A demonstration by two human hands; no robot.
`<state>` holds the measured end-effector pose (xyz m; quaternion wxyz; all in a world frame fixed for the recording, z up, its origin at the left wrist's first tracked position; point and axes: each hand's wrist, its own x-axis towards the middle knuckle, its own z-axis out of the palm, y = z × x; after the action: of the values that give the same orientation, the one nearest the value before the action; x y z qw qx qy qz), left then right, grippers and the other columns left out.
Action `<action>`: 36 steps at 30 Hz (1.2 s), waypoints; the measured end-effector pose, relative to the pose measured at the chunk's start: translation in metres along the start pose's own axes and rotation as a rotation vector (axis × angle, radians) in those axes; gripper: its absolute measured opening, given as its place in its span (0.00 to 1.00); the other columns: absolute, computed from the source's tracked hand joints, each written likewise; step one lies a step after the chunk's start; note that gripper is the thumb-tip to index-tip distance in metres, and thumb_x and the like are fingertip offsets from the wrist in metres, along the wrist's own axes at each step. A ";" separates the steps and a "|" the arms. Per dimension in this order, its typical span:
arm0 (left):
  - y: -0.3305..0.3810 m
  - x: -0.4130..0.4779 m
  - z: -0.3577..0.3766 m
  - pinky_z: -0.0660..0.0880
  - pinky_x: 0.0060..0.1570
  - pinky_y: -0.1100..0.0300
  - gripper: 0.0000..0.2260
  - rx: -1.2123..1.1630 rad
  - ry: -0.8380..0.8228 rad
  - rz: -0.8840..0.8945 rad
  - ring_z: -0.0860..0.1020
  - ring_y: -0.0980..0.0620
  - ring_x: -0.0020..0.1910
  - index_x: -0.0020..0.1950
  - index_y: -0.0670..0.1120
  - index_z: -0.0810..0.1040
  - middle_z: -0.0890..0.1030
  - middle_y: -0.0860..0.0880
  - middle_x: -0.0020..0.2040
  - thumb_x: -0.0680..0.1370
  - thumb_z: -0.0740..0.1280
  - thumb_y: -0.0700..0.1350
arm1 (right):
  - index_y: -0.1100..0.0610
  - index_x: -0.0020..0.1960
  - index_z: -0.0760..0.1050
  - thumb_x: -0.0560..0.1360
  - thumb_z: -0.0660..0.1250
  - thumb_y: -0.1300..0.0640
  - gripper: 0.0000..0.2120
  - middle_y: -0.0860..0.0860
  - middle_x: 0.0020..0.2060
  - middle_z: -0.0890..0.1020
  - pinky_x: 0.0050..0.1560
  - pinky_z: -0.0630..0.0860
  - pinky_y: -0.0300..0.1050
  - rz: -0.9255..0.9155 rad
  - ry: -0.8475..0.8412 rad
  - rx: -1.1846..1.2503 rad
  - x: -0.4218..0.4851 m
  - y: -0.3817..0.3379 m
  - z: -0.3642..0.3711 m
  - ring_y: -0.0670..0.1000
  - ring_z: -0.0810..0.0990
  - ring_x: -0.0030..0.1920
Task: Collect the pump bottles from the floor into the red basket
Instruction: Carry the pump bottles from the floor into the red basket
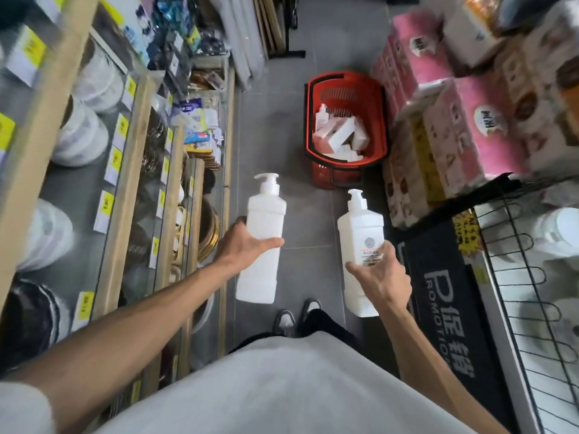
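My left hand grips a plain white pump bottle around its middle, held upright above the grey floor. My right hand holds a second white pump bottle with a small printed label, also upright. Both bottles are in the air, pump heads pointing away from me. The red basket stands on the floor ahead, slightly right of centre, beyond both hands. Inside it lie several white and pinkish boxes and one small white pump bottle.
Wooden shelves with bowls and price tags line the left side of the narrow aisle. Stacked pink tissue packs rise on the right, beside a black promotion sign and a wire rack. My shoes stand on the grey floor tiles.
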<state>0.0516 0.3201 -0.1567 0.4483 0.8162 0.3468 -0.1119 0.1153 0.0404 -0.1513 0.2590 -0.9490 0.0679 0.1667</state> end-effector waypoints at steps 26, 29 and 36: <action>0.176 0.240 -0.001 0.82 0.46 0.51 0.35 0.034 0.045 -0.049 0.82 0.51 0.44 0.56 0.53 0.76 0.83 0.55 0.48 0.55 0.74 0.69 | 0.44 0.52 0.59 0.65 0.75 0.43 0.27 0.47 0.43 0.75 0.48 0.71 0.50 0.032 -0.064 0.041 0.263 -0.103 -0.036 0.56 0.73 0.43; 0.187 0.265 -0.002 0.81 0.47 0.50 0.36 0.035 0.035 -0.059 0.82 0.50 0.45 0.56 0.52 0.75 0.83 0.54 0.48 0.54 0.74 0.70 | 0.46 0.54 0.60 0.66 0.75 0.44 0.27 0.48 0.45 0.74 0.48 0.69 0.49 0.042 -0.068 0.026 0.284 -0.115 -0.038 0.55 0.73 0.44; 0.209 0.326 -0.018 0.81 0.46 0.52 0.33 0.019 -0.062 -0.035 0.82 0.51 0.43 0.54 0.52 0.76 0.83 0.54 0.46 0.56 0.74 0.68 | 0.49 0.57 0.64 0.66 0.75 0.44 0.27 0.47 0.46 0.75 0.48 0.69 0.48 0.097 -0.023 0.030 0.324 -0.153 -0.031 0.54 0.73 0.44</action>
<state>0.4278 0.4118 -0.1699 0.4492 0.8103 0.3459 -0.1484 0.4595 0.1415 -0.1687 0.2655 -0.9386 0.1136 0.1888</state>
